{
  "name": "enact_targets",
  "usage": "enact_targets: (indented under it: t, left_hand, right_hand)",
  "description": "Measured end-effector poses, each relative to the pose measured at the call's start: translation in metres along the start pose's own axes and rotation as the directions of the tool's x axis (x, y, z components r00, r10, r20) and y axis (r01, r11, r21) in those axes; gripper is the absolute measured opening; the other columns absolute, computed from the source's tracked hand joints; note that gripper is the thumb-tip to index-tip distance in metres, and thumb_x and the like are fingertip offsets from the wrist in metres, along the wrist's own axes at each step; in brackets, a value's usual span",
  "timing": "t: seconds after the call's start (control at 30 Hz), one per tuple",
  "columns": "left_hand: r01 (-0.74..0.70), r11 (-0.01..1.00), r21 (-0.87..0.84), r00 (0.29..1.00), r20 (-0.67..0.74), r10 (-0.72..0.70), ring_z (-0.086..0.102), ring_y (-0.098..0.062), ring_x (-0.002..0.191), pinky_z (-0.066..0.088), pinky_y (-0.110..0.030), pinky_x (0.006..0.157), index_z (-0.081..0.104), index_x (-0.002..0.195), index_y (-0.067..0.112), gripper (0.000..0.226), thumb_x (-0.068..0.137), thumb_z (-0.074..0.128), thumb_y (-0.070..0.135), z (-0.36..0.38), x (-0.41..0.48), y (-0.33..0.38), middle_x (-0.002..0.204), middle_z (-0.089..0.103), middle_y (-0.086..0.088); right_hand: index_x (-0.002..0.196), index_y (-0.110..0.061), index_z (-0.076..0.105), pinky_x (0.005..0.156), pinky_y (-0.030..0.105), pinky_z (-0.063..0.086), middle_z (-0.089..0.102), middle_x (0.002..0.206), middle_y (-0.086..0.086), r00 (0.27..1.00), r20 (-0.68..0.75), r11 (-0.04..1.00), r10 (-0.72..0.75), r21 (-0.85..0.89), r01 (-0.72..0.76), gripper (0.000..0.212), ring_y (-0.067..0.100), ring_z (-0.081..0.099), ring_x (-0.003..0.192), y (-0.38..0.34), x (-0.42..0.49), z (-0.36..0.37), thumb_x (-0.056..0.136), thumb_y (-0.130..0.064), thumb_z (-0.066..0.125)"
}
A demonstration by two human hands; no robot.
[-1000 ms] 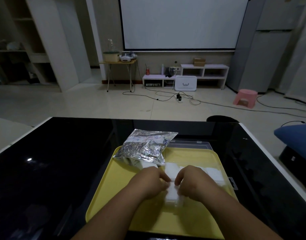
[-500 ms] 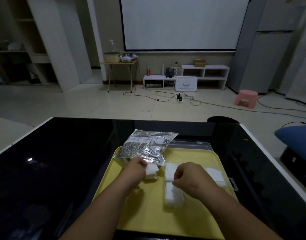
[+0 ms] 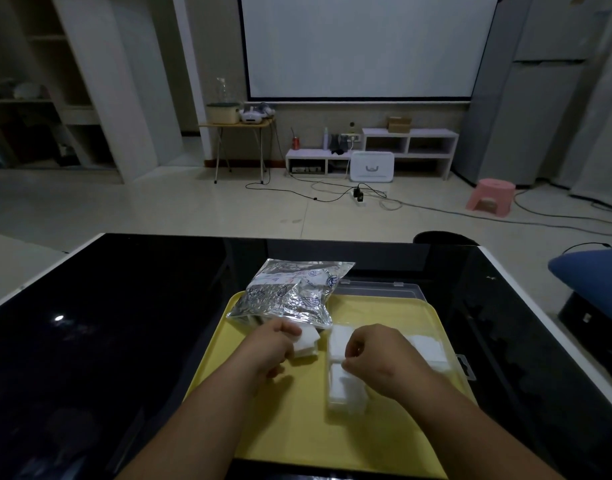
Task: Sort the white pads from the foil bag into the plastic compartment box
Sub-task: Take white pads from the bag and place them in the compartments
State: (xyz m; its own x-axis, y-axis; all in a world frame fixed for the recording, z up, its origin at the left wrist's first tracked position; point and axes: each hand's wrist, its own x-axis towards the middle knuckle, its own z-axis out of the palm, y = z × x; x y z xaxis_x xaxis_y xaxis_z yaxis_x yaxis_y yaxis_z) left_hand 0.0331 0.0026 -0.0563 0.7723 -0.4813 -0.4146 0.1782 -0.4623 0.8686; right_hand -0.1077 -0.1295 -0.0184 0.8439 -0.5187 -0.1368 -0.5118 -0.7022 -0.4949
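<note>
A crinkled foil bag (image 3: 290,292) lies on the far left of a yellow tray (image 3: 297,427), its mouth toward me. My left hand (image 3: 268,349) pinches a white pad (image 3: 307,344) right at that mouth. The clear plastic compartment box (image 3: 346,405) sits on the tray's right half, with its lid (image 3: 384,289) open behind it. White pads fill its compartments: one (image 3: 339,341) at the far left, one (image 3: 342,384) nearer me, another (image 3: 426,346) at the right. Over the box, my right hand (image 3: 379,358) has curled fingers, fingertips at the pads, with nothing visibly held.
The tray rests on a glossy black table (image 3: 124,341) with white edges. A blue cushion (image 3: 592,275) lies off the table's right side. Beyond the table are bare floor with cables, a pink stool (image 3: 491,197) and low shelves.
My left hand left the box, went to the bag's mouth and now pinches a white pad there. My right hand stayed curled over the box, shifting slightly away from me.
</note>
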Motion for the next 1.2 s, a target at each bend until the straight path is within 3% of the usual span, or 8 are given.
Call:
enact_targets:
  t: [0.2,0.33,0.5,0.7,0.83,0.93,1.07,1.2]
  left_hand:
    - [0.067,0.995,-0.07,0.997,0.031,-0.065,0.043,-0.019,0.061,0.034,-0.024,0.049,0.069,0.096,0.022,0.044,0.077,0.045,-0.011,0.001,0.001,-0.003,0.089,0.055,-0.013]
    - [0.058,0.992,-0.116,0.998,0.03,-0.055,0.042,-0.017,0.06,0.033,-0.024,0.05,0.068,0.094,0.017,0.032,0.081,0.049,-0.006,0.003,-0.002,0.0,0.085,0.055,-0.011]
    - [0.0,0.981,-0.193,1.0,-0.005,-0.001,0.059,-0.021,0.069,0.041,-0.021,0.044,0.065,0.087,0.011,0.016,0.088,0.058,-0.003,0.001,-0.001,0.005,0.089,0.065,-0.013]
    - [0.022,0.973,-0.232,0.999,-0.022,-0.028,0.06,-0.029,0.077,0.053,-0.033,0.063,0.068,0.089,0.002,0.008,0.085,0.063,0.007,-0.002,-0.013,0.018,0.093,0.063,-0.017]
    - [-0.018,0.994,-0.105,0.991,0.13,0.032,0.056,-0.017,0.053,0.048,-0.028,0.051,0.066,0.082,0.004,0.012,0.089,0.059,-0.002,-0.009,-0.025,0.025,0.076,0.058,-0.011]
    - [-0.061,0.998,-0.024,0.979,0.194,0.065,0.057,-0.018,0.053,0.051,-0.029,0.054,0.063,0.077,0.005,0.024,0.085,0.052,-0.015,-0.014,-0.028,0.025,0.074,0.054,-0.01]
    - [-0.097,0.993,-0.06,0.964,0.244,0.109,0.057,-0.027,0.07,0.053,-0.035,0.061,0.053,0.071,0.011,0.032,0.081,0.051,-0.019,-0.014,-0.03,0.025,0.081,0.052,-0.014]
    - [-0.11,0.987,-0.115,0.965,0.226,0.133,0.059,-0.03,0.074,0.056,-0.038,0.064,0.046,0.084,0.009,0.032,0.079,0.059,-0.02,-0.008,-0.029,0.026,0.089,0.05,-0.017]
  right_hand:
    - [0.091,-0.022,0.071,0.07,0.026,0.052,0.07,0.092,-0.005,1.0,0.012,1.0,0.008,-0.002,-0.008,0.01,0.011,0.064,0.082,-0.001,-0.001,0.0,0.084,-0.024,0.064]
    - [0.093,-0.021,0.072,0.074,0.027,0.052,0.07,0.094,-0.004,1.0,0.006,1.0,0.001,-0.011,-0.001,0.011,0.012,0.064,0.085,-0.001,-0.001,0.0,0.085,-0.024,0.064]
    - [0.094,-0.022,0.071,0.077,0.029,0.053,0.069,0.096,-0.004,1.0,0.0,1.0,-0.003,-0.002,0.003,0.011,0.013,0.062,0.087,-0.001,-0.001,0.0,0.087,-0.027,0.065]
    - [0.093,-0.025,0.07,0.069,0.025,0.046,0.067,0.094,-0.006,1.0,-0.024,1.0,-0.002,0.026,0.002,0.009,0.011,0.06,0.085,-0.002,0.0,0.0,0.088,-0.031,0.065]
    - [0.092,-0.026,0.071,0.076,0.028,0.052,0.068,0.097,-0.006,0.999,-0.033,0.999,0.011,0.044,-0.01,0.01,0.012,0.061,0.088,-0.001,0.0,-0.002,0.088,-0.027,0.062]
    - [0.089,-0.026,0.07,0.077,0.031,0.054,0.068,0.093,-0.007,0.997,-0.058,0.997,0.043,0.061,-0.039,0.01,0.013,0.062,0.086,0.002,0.002,-0.005,0.087,-0.026,0.06]
    - [0.086,-0.022,0.068,0.071,0.035,0.056,0.07,0.083,-0.002,0.994,-0.065,0.946,0.089,0.317,-0.064,0.009,0.016,0.066,0.072,0.004,0.004,-0.006,0.088,-0.025,0.06]
    - [0.098,-0.009,0.065,0.064,0.033,0.055,0.072,0.082,0.013,0.994,0.023,0.696,0.107,0.712,-0.091,0.023,0.018,0.062,0.062,-0.006,0.0,-0.008,0.092,-0.032,0.063]
